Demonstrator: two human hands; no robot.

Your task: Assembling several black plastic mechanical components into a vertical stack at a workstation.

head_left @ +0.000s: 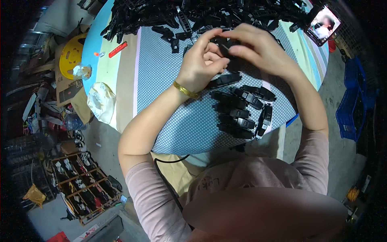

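Over the far part of the cloth-covered table, my left hand (pixel 202 60) and my right hand (pixel 262 48) meet with fingers bent inward. Between their fingertips is a small black plastic part (pixel 223 50), mostly covered, so its exact kind cannot be made out. Just below my hands lies a cluster of longish black plastic pieces (pixel 240 113), several of them side by side. Beyond my hands spreads a large heap of loose black plastic parts (pixel 141 18). A few single black parts (pixel 174 43) lie between that heap and my left hand.
On the table's left are a red stick-like object (pixel 117 49) and a crumpled white bag (pixel 101 103). A phone with a lit screen (pixel 323 26) stands at the far right. Around the table are a yellow stool (pixel 69 57), a blue crate (pixel 349 105) and a compartmented rack (pixel 85 183).
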